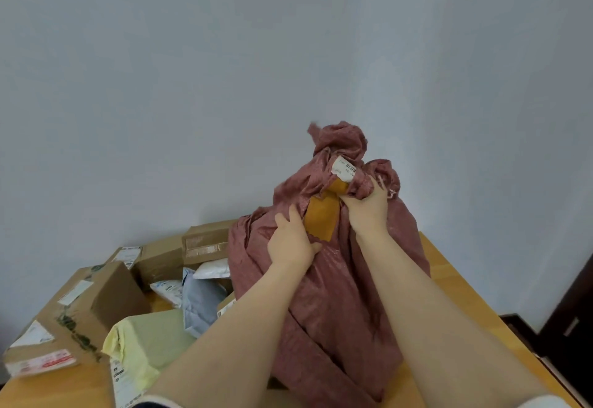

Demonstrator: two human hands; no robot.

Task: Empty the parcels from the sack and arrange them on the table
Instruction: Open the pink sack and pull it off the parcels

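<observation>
We have one view, from a wide-angle camera worn on the person's head. It faces forward and slightly down, out over both forearms, which enter from the near bottom edge. It sits close: the sack (327,295) fills the near middle, with the left hand (293,244) and right hand (365,208) gripping it. The surface (465,292) takes only the lower part, with parcels (106,298) on the left. The far wall (192,71) fills the upper half, and a dark door (571,327) clips the right edge.
</observation>
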